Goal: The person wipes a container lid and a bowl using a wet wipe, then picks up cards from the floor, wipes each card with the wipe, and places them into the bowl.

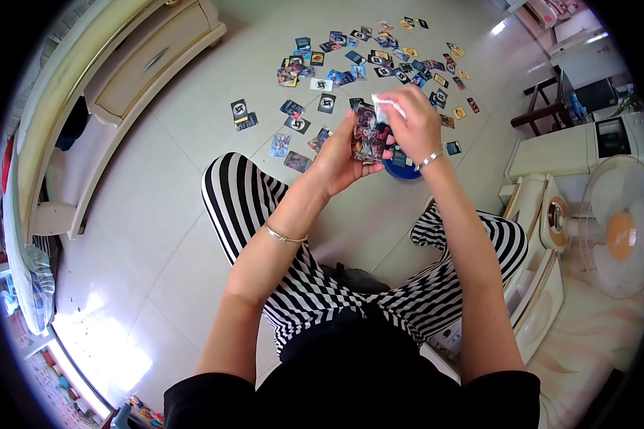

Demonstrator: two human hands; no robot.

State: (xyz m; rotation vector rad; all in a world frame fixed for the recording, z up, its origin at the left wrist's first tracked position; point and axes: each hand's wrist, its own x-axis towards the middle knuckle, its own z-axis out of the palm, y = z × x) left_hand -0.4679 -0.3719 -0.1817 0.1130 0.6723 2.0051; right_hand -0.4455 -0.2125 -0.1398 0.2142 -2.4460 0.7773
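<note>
Apparent tissue is pinched by the right hand beside the forward-pointing card gripped in the left hand.

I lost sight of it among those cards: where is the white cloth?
In the head view, the white cloth is in the right hand, above and slightly right of centre, by the top of the cards in the left hand.

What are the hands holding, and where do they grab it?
The left hand holds a dark picture card by its side edges; the right hand pinches a white tissue-like piece, but which part is unclear.
</note>
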